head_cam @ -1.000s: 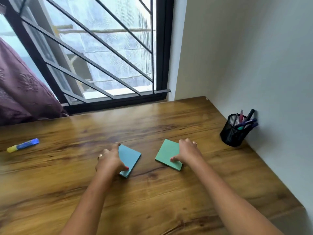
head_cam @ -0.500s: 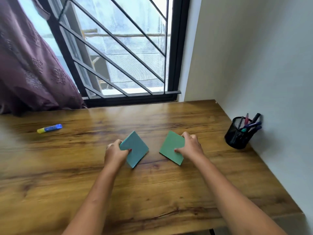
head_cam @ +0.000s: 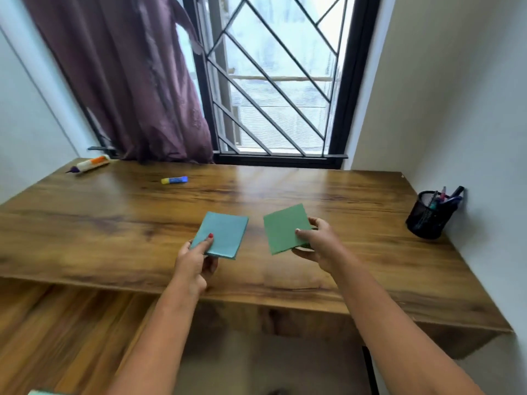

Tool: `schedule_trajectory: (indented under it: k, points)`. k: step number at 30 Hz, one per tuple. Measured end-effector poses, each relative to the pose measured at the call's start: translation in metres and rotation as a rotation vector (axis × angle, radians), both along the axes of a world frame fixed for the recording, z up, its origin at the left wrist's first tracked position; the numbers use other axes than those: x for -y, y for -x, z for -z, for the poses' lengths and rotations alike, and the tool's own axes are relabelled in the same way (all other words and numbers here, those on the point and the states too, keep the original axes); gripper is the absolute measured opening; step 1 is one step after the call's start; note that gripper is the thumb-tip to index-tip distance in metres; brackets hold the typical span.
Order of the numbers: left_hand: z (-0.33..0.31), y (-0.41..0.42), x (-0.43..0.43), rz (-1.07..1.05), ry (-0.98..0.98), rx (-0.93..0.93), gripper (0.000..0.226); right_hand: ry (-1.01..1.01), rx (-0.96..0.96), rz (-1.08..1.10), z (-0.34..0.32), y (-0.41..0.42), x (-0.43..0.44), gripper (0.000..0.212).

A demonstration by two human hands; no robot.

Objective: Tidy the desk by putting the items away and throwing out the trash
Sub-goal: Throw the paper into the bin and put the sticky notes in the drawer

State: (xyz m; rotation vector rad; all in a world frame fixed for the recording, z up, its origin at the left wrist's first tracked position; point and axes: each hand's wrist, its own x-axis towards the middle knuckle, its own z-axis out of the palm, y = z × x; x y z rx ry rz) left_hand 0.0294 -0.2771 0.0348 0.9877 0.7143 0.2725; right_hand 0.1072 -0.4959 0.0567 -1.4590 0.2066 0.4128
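Closest in, both forearms reach over the desk's (head_cam: 114, 223) straight front edge, with a lower wooden surface (head_cam: 57, 337) showing beneath it on the left

The left hand (head_cam: 196, 260) pinches the teal pad (head_cam: 225, 232) at its near left corner, red-nailed thumb on top, fingers tucked under

The right hand (head_cam: 319, 246) pinches the green pad (head_cam: 285, 228) at its right edge, thumb flat on the face, fingers curled below

Both pads are thin, matte, square-cornered blocks, held side by side over the front half of the desk with a gap of wood grain between them, each tilted a little

The desk top is glossy brown wood with dark streaks; a broad stretch of it runs from the pads out to either side

Off right, a black mesh pen cup (head_cam: 426, 218) stands upright against the pale wall (head_cam: 470, 109), pens poking out

Further back on the left, a small blue-and-yellow glue stick (head_cam: 174, 180) lies on its side, well apart from the pads

Beyond it, in the far left corner, a white bottle (head_cam: 91, 164) with an orange band lies flat near the back edge

At the rear, a purple curtain (head_cam: 128, 81) hangs down to the desk, beside a black-framed window (head_cam: 273, 81) with diagonal bars
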Motion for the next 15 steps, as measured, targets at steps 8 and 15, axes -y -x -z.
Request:
schedule_trajectory:
  k: [8,15]
  points:
    - [-0.012,0.075,-0.061,-0.115,0.018,-0.027,0.017,-0.234,-0.172,-0.130,-0.015,0.061,-0.069,0.022]
    - [-0.007,0.119,-0.125,-0.131,0.118,-0.042,0.010,-0.113,-0.158,-0.158,-0.005,0.102,-0.131,0.016]
